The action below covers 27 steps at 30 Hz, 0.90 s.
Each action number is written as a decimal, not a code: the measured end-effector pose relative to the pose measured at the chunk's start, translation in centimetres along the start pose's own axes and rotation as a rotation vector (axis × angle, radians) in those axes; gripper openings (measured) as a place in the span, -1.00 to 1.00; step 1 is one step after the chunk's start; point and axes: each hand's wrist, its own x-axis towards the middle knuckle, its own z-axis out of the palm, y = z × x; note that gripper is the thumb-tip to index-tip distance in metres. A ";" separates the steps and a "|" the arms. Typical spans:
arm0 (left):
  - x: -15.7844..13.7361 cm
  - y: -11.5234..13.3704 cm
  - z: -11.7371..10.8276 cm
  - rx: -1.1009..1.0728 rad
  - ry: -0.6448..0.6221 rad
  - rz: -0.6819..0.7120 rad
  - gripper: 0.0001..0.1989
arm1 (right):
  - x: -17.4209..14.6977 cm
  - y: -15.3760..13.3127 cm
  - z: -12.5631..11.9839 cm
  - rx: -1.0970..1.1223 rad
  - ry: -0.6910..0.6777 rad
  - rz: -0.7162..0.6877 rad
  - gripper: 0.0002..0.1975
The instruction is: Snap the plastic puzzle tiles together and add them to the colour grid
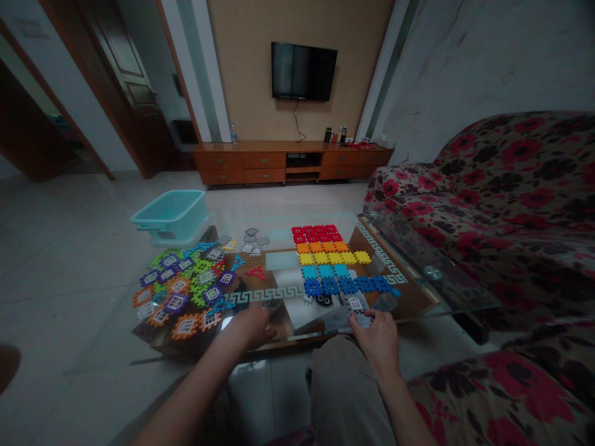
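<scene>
My right hand [380,337] is at the near edge of the glass table, its thumb and fingers pinched on a grey interlocking tile. A grey tile with a white window insert [356,303] lies just beyond those fingertips. Low over the table's near side is my left hand [255,325], its fingers mostly hidden and dim. Beyond my right hand, toothed tiles lie in colour rows: red tiles [317,233], orange tiles [322,247], yellow tiles [333,257], light blue tiles [325,271] and dark blue tiles [330,285].
Left of my left hand spreads a mixed heap of tiles [186,279], many with window inserts. Several grey tiles [251,238] lie farther back. A turquoise tub [174,210] stands at the far left. A flowered sofa [502,179] flanks the right side.
</scene>
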 end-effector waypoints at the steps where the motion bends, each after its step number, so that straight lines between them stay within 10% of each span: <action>1: 0.0 0.0 0.0 0.002 0.002 0.003 -0.63 | 0.0 0.0 0.0 -0.002 -0.004 0.001 -0.65; 27: -0.1 0.1 -0.1 0.010 0.021 0.007 -0.65 | -0.1 -0.1 -0.6 0.038 -0.047 0.032 -0.70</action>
